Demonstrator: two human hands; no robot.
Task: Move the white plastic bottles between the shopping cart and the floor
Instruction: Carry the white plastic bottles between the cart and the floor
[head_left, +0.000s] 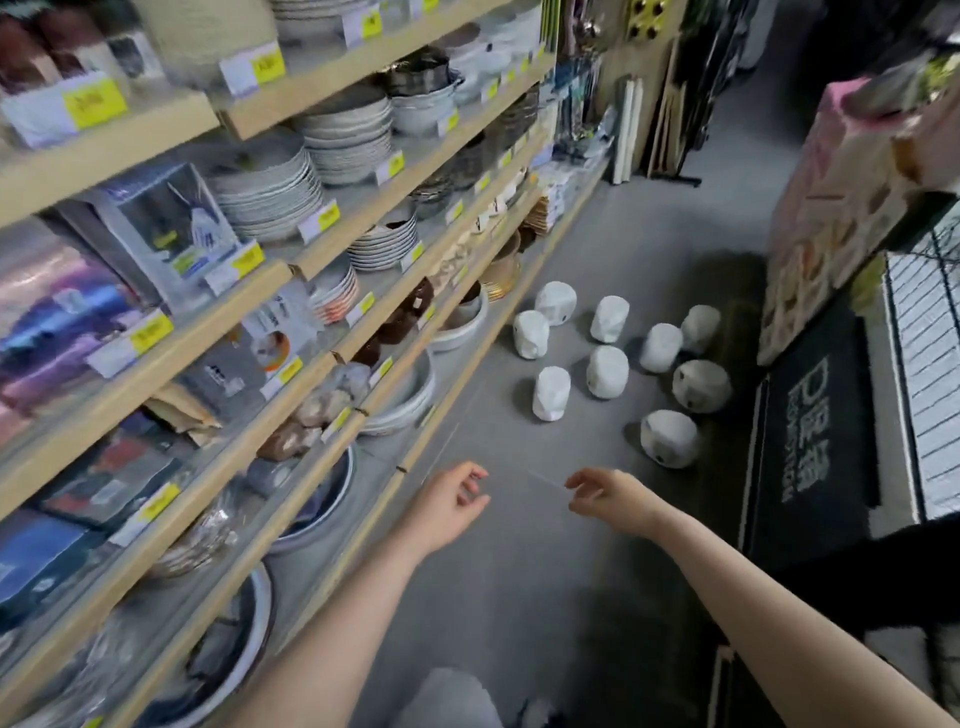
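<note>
Clearly the shelves (249, 291) of plates dominate the left side, with the grey floor (519, 571) running beside them. At the right edge a wire grid shows, probably the shopping cart (924, 374), though too little is visible to be sure. Nine white plastic bottles (607, 371) stand or lie grouped on the floor, so the unloading looks largely done; returning them would remain. Both the left hand (452, 501) and right hand (610, 501) reach forward, apart, fingers loosely curled, holding nothing, well short of the bottles.
</note>
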